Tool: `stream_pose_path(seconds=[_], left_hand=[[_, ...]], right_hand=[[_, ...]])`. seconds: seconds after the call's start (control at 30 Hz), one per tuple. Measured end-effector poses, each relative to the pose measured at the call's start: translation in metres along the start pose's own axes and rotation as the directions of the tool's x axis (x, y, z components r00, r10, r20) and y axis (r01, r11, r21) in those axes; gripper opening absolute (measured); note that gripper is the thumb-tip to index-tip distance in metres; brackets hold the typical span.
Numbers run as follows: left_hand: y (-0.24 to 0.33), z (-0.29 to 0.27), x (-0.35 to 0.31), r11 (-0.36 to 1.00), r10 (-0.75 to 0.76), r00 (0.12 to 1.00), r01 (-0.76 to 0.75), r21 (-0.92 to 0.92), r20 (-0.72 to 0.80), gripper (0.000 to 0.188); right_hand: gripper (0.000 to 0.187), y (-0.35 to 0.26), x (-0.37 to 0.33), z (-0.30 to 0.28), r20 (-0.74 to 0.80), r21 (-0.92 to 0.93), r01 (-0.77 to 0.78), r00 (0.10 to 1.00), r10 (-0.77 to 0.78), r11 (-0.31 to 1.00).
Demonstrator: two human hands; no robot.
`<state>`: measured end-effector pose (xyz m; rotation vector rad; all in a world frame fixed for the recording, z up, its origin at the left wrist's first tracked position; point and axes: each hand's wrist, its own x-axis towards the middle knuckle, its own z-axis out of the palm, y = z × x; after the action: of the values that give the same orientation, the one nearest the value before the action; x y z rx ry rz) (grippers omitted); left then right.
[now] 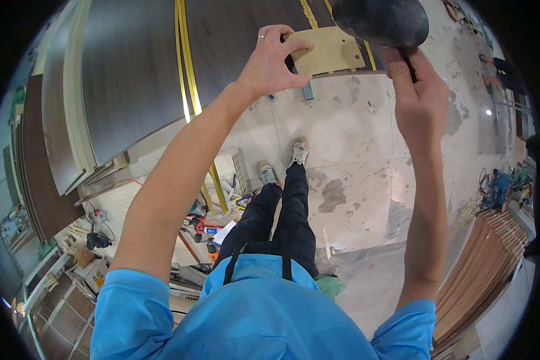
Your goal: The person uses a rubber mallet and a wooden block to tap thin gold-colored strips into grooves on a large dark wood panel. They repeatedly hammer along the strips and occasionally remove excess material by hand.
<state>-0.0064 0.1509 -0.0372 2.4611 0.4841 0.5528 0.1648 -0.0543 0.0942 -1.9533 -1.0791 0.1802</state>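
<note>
My left hand (275,60) grips the left end of a small tan board (333,51), thumb on the near side and fingers on the far side. Dark round marks or holes show near the board's right end. The piece lies against the near edge of a dark wood-grain panel (234,36) that has yellow-gold strips (186,60) along it. In my right hand (419,90), closed round the handle, is a black rubber mallet (381,21). Its large head is raised by the board's right end and covers part of the panel behind. Whether it touches the board, I cannot tell.
Upright boards (60,120) lean at the left. Tools, including an orange drill (213,251), lie left of my legs. A stack of brown strips (480,270) stands at the right. Another person's hand (492,80) shows at the far right. The pale floor (354,144) is patchy.
</note>
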Motion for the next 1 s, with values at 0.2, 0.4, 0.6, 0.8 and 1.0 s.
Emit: stream_pose_path(seconds=[0.2,0.4,0.6,0.8,1.0], left_hand=[[0.000,0.003,-0.003,1.000,-0.012,1.000,0.012,0.018,0.000,0.066],[-0.002,0.003,-0.001,1.000,-0.009,1.000,0.009,0.001,-0.004,0.063],[0.000,-0.001,0.000,0.999,-0.001,1.000,0.000,0.039,0.008,0.065],[-0.001,-0.013,-0.015,1.000,-0.006,1.000,0.006,0.002,0.017,0.063],[-0.006,-0.027,-0.036,0.999,-0.025,1.000,0.025,0.033,0.018,0.063]], right_hand=[[0.024,0.007,-0.006,0.031,0.154,-0.130,0.006,0.988,0.015,0.991],[0.025,0.019,-0.015,0.024,0.006,0.015,0.017,1.000,-0.017,1.000],[0.024,0.015,-0.007,0.044,0.113,-0.270,0.047,0.993,-0.017,0.962],[0.020,0.017,-0.022,0.019,-0.070,0.029,-0.066,0.995,0.068,0.997],[0.022,0.024,-0.018,0.045,0.048,-0.092,0.104,0.994,-0.100,0.990]])
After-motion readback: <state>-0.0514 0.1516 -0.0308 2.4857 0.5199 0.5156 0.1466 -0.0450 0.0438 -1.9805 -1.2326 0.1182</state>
